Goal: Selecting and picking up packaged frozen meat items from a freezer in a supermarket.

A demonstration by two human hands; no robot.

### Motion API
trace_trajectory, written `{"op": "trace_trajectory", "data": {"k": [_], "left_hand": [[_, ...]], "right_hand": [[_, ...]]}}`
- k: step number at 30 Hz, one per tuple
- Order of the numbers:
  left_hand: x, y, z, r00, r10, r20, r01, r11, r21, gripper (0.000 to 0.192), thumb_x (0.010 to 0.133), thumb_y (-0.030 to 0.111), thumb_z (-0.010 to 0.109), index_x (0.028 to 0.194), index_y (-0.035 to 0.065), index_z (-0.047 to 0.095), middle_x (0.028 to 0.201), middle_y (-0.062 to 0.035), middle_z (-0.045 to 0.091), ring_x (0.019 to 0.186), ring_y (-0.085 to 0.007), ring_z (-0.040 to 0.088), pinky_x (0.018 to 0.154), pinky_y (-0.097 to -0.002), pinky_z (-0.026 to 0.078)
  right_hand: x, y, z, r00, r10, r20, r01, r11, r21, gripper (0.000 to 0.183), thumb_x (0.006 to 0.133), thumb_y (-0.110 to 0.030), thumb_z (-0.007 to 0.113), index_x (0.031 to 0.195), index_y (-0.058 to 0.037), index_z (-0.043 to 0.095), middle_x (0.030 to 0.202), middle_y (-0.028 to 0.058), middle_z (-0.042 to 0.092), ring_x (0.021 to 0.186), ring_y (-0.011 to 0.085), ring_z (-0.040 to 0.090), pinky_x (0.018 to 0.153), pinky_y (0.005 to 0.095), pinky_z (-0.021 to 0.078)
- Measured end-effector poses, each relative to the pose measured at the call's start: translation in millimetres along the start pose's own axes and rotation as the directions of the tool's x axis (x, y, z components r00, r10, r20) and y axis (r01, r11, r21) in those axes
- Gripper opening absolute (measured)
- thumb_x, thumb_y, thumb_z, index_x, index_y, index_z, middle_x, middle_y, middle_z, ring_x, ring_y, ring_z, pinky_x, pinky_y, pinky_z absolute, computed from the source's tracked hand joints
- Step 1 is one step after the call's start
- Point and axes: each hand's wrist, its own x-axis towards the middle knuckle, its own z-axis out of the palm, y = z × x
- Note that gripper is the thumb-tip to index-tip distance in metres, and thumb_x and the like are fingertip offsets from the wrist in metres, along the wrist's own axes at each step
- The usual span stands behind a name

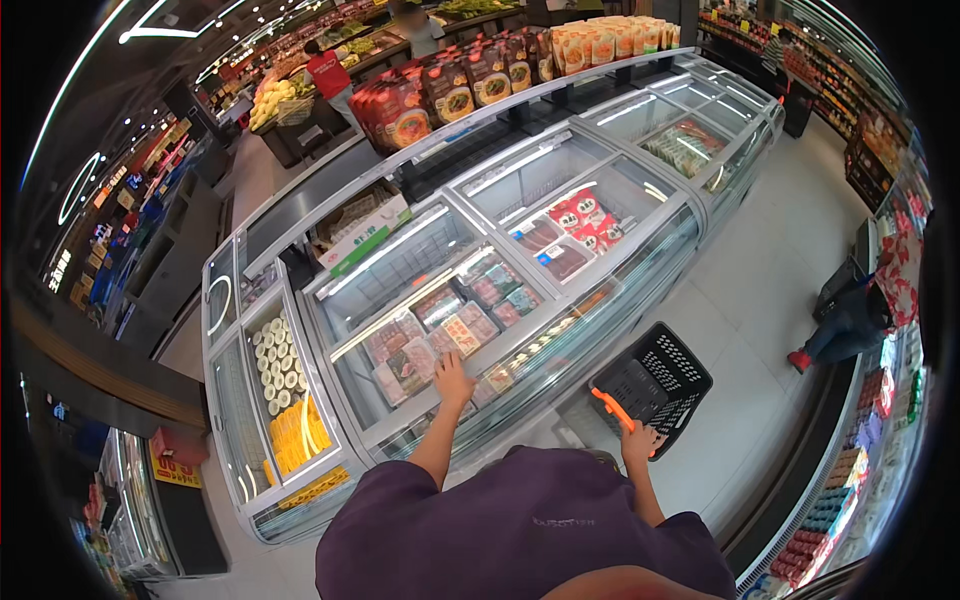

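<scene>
My left hand (pixel 454 381) reaches over the near edge of a chest freezer (pixel 442 401), fingers slightly apart and nothing in its grasp. Its fingertips overlap the glass lid; whether they press on it I cannot tell. Under the glass around them lie several clear trays of packed meat (pixel 397 364), one with a yellow and red label (pixel 460 335). My right hand (pixel 639 441) grips the orange handle (pixel 611 407) of a black plastic shopping basket (pixel 660 375), which hangs tilted beside the freezer. No goods show inside the basket.
White-lidded tubs (pixel 276 367) and yellow packs (pixel 294 435) fill the freezer's left end. Red bags (pixel 589 221) lie farther right. Pouches (pixel 465 79) line the shelf above. A refrigerated shelf (pixel 832 487) runs along the right, where a person (pixel 847 315) stands across the aisle.
</scene>
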Motion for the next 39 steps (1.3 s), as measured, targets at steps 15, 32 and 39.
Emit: {"op": "trace_trajectory", "data": {"k": [15,32,39], "left_hand": [[-3.2,72.2,23.0,0.947,-0.295,0.127,0.262,0.938,0.225,0.094,0.079,0.036,0.08,0.154,0.007,0.031,0.164,-0.0201,0.015,0.15,-0.0475,0.016,0.111,-0.0629,0.033],[37.4,245.2,85.8,0.993,-0.097,-0.07,0.092,0.993,-0.068,0.085,0.091,0.026,0.069,0.157,-0.0023,0.023,0.166,-0.027,0.005,0.153,-0.0475,0.006,0.12,-0.0613,0.016],[125.5,341.0,105.3,0.996,0.036,-0.086,-0.053,0.976,-0.211,0.083,0.093,0.027,0.067,0.157,-0.0017,0.024,0.166,-0.0253,0.007,0.154,-0.0451,0.007,0.121,-0.06,0.016]], "right_hand": [[104.2,73.3,-11.3,0.997,-0.06,-0.052,0.064,0.995,0.076,0.037,0.095,-0.049,0.061,0.112,-0.0165,0.066,0.094,0.0105,0.069,0.095,0.0349,0.064,0.096,0.0564,0.0383],[243.7,126.7,-25.3,0.99,-0.09,-0.111,0.089,0.996,-0.013,0.038,0.099,-0.05,0.055,0.108,-0.0149,0.067,0.091,0.01,0.069,0.094,0.0335,0.064,0.099,0.055,0.0367],[294.2,160.4,-22.2,0.997,-0.074,0.0,0.073,0.995,0.068,0.037,0.098,-0.049,0.055,0.107,-0.0155,0.069,0.096,0.0084,0.073,0.094,0.0295,0.067,0.096,0.0529,0.0365]]}}
